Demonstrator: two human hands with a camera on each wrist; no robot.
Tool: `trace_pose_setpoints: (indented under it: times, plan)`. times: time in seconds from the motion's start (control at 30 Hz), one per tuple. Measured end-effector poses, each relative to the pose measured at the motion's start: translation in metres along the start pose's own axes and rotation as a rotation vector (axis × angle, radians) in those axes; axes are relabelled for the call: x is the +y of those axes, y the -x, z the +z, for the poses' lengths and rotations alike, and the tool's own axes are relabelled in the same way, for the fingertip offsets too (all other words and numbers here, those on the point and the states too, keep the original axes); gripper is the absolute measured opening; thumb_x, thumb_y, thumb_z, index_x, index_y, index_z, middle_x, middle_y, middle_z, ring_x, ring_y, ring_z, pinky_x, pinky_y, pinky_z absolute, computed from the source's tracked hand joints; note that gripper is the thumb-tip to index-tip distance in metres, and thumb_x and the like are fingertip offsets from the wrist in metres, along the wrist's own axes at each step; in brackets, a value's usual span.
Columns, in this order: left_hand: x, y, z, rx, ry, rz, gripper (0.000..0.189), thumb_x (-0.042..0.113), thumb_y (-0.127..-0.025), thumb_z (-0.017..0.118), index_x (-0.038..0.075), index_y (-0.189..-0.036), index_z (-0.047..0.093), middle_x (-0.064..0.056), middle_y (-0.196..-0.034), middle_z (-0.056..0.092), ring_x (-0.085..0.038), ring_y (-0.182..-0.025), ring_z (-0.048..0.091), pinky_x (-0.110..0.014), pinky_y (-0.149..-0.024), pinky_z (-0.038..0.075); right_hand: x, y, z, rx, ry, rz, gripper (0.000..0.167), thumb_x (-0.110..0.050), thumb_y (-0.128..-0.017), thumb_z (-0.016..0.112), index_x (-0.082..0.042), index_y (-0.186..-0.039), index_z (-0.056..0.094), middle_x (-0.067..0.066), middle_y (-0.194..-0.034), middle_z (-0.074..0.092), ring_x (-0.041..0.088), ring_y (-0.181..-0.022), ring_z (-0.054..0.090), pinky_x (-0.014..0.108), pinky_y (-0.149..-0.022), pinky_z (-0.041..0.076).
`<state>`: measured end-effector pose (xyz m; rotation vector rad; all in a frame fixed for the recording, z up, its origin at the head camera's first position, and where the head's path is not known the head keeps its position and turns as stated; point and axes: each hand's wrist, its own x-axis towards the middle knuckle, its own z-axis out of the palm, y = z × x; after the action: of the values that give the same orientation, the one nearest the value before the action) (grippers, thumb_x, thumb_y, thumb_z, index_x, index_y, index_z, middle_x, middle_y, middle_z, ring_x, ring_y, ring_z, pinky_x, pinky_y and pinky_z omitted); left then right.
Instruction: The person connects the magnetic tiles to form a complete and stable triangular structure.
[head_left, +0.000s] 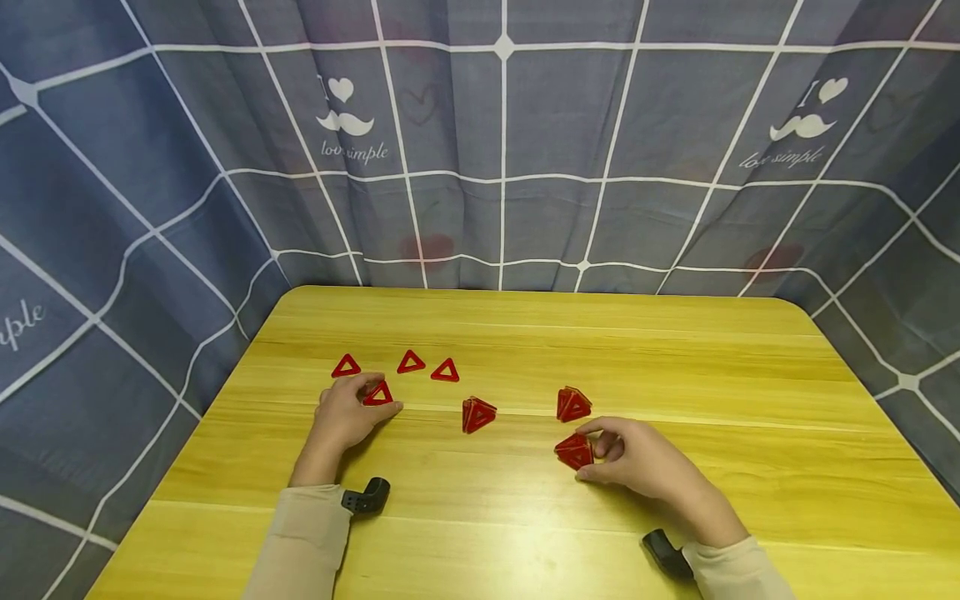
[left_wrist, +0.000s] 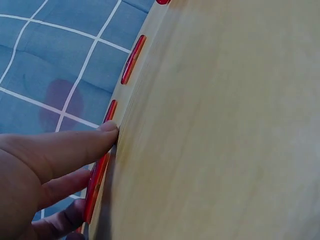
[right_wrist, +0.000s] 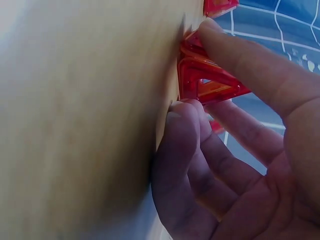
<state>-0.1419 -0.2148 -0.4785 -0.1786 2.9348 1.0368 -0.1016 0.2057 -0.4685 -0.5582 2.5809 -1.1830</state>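
My left hand (head_left: 347, 415) holds a flat red triangle tile (head_left: 387, 392) on the table between thumb and fingers. In the left wrist view this tile (left_wrist: 95, 192) shows edge-on, with the fingertips at its lower end and the thumb (left_wrist: 75, 150) across its upper end. At right, my right hand (head_left: 637, 457) grips a small red pyramid (head_left: 572, 452) made of triangle tiles. Seen from the right wrist, the hollow-centred faces of the pyramid (right_wrist: 190, 80) sit between the thumb and finger. Three more flat triangles, one of them this tile (head_left: 410, 362), lie beyond the left hand.
Two other red pyramids stand on the wooden table (head_left: 450, 533): one near the middle (head_left: 477, 415), another just beyond the right hand (head_left: 573, 405). A blue-grey checked curtain (head_left: 555, 217) hangs behind the table and at both sides.
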Motion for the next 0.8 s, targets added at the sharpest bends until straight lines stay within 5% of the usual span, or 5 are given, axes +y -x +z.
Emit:
trace_pose_setpoints:
  times: [0.37, 0.57, 0.8]
  plan:
    - [0.0, -0.001, 0.001, -0.016, 0.099, -0.058, 0.06, 0.03, -0.083, 0.083, 0.005, -0.134, 0.064, -0.02, -0.135, 0.059, -0.039, -0.126, 0.05, -0.055, -0.105, 0.037, 0.011, 0.004, -0.016, 0.019, -0.016, 0.05, 0.05, -0.025, -0.078, 0.089, -0.006, -0.12, 0.07, 0.004, -0.087, 0.058, 0.018, -0.07, 0.056, 0.028, -0.063, 0.049]
    - [0.0, -0.002, 0.001, -0.011, 0.124, -0.02, 0.059, 0.029, -0.081, 0.086, 0.004, -0.131, 0.066, -0.018, -0.132, 0.061, -0.038, -0.123, 0.054, -0.053, -0.103, 0.041, 0.015, 0.004, -0.021, 0.029, -0.016, 0.103, 0.052, -0.026, -0.078, 0.089, -0.006, -0.122, 0.069, 0.005, -0.087, 0.058, 0.02, -0.071, 0.057, 0.029, -0.063, 0.05]
    - [0.024, 0.004, -0.003, -0.041, 0.12, 0.05, 0.059, 0.039, -0.076, 0.089, 0.012, -0.125, 0.071, -0.008, -0.109, 0.066, -0.028, -0.096, 0.057, -0.042, -0.078, 0.049, 0.018, 0.004, -0.024, 0.038, -0.027, 0.108, 0.055, -0.024, -0.079, 0.088, -0.002, -0.124, 0.067, 0.005, -0.087, 0.059, 0.02, -0.07, 0.057, 0.029, -0.06, 0.05]
